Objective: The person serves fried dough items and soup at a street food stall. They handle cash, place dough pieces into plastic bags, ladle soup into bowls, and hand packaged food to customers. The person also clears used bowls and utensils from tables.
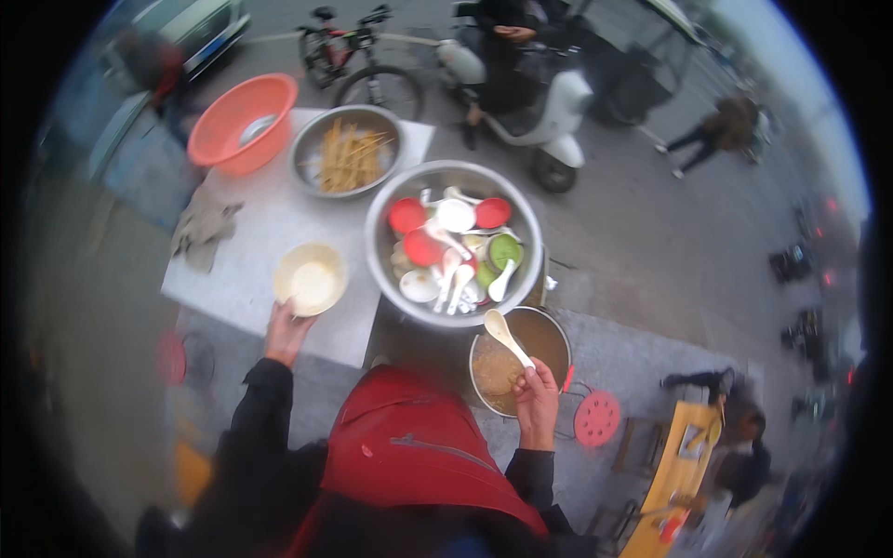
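Observation:
My left hand (287,333) grips the near rim of a pale cream bowl (311,280) over a white table (335,335). Some light-coloured content or a pale bottom shows inside it; I cannot tell which. In my right hand (537,401) is a white soup spoon (507,337), held by its handle above a bucket (570,345) of murky brown liquid with foam. Ahead stands a large metal basin (380,244) piled with several white soup spoons (460,279) and small red (423,247), green (504,249) and white bowls.
A metal bowl (303,174) of wooden sticks (349,159), an orange plastic basin (209,143) and a grey rag (206,227) rest on the table. Beyond are a bicycle (349,52) and a person on a white scooter (568,104). A red stool (597,418) stands right of the bucket.

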Action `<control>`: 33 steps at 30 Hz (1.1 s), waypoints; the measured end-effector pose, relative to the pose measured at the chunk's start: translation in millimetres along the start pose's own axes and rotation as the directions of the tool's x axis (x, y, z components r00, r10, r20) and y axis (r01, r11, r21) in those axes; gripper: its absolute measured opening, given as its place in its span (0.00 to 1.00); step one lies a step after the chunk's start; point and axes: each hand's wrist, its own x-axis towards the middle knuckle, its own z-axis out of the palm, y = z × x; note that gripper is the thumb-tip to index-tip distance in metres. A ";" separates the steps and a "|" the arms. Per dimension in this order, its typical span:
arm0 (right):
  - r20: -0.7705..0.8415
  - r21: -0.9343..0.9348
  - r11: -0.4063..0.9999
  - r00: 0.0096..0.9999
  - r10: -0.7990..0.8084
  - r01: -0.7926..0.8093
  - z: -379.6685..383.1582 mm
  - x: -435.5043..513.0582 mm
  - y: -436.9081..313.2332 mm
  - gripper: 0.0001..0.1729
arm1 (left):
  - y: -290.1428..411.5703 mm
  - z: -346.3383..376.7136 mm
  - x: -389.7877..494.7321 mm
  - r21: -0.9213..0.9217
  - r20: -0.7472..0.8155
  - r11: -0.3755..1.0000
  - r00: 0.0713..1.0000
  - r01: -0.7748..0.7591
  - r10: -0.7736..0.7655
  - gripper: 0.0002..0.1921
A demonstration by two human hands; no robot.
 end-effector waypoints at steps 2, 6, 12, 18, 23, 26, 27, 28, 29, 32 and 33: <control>0.018 0.066 0.995 0.997 -0.080 0.078 2.2 -3.5 2.6 0.12 | 10.4 -32.7 31.2 0.040 -0.194 0.999 0.981 0.026 -0.018 0.28; -0.208 0.084 0.962 0.949 -0.237 0.258 -7.9 -19.6 5.9 0.12 | 19.4 -88.7 80.3 0.059 -0.248 0.995 0.966 0.083 -0.066 0.28; -0.491 0.077 0.877 0.784 -0.380 0.473 -48.7 -71.8 5.0 0.14 | 18.4 -126.4 119.3 0.033 -0.282 0.992 0.953 0.121 -0.107 0.25; -0.645 0.009 0.790 0.608 -0.463 0.612 -93.4 -106.4 -6.2 0.15 | 3.4 -152.8 132.2 0.050 -0.177 0.996 0.982 0.076 -0.066 0.24; -0.556 0.050 0.788 0.673 -0.488 0.614 -102.0 -91.8 -16.8 0.14 | -11.6 -148.4 130.6 0.095 -0.235 0.985 0.964 0.147 -0.121 0.31; -0.483 0.092 0.843 0.764 -0.428 0.530 -94.2 -70.8 -15.1 0.14 | -26.6 -116.0 106.0 -0.156 -0.451 0.926 0.810 0.343 -0.376 0.45; -0.464 0.104 0.874 0.800 -0.380 0.475 -90.6 -62.9 -13.8 0.14 | -35.9 -98.6 95.6 -0.147 -0.451 0.915 0.798 0.376 -0.400 0.37; -0.407 0.087 0.892 0.833 -0.375 0.444 -87.2 -56.5 -12.9 0.14 | -45.9 -78.4 82.8 -0.043 -0.421 0.918 0.826 0.395 -0.375 0.35; -0.347 0.075 0.910 0.866 -0.361 0.409 -83.2 -50.0 -12.3 0.14 | -49.9 -57.9 68.5 0.027 -0.331 0.908 0.860 0.419 -0.387 0.33; -0.168 0.018 0.957 0.944 -0.283 0.290 -71.5 -34.8 -14.0 0.13 | -55.8 6.0 25.8 0.177 -0.176 0.892 0.905 0.416 -0.387 0.22; -0.138 -0.005 0.965 0.956 -0.259 0.261 -68.0 -29.9 -14.5 0.13 | -54.1 26.0 13.4 0.220 -0.153 0.885 0.910 0.411 -0.385 0.20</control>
